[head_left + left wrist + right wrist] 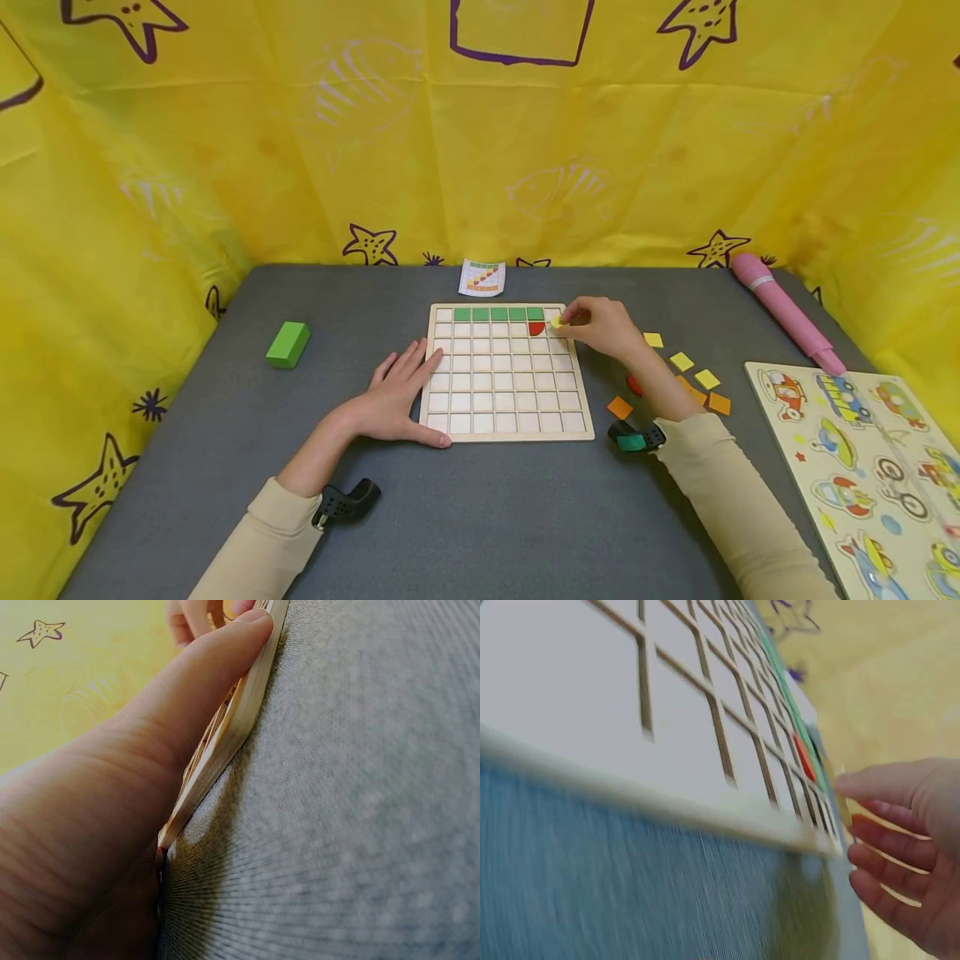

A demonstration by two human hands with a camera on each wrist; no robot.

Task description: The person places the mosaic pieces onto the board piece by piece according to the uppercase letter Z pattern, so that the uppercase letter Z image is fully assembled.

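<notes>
A wooden grid board (491,363) lies on the dark table, with a row of green square tiles (498,314) along its far side. Below the right end of that row sits a red tile (536,328) with one rounded side. My right hand (602,325) pinches a small yellow tile (556,322) between thumb and fingers, over the board's far right corner. At the board's left edge my left hand (393,402) rests with fingers spread, thumb at the near left corner; the left wrist view shows that thumb (217,660) along the wooden rim.
Loose yellow tiles (681,362), orange tiles (619,407) and a red piece (634,384) lie right of the board. A pattern card (482,278) lies behind it. A green block (288,345) is at left; a pink tube (787,312) and a picture puzzle (862,450) are at right.
</notes>
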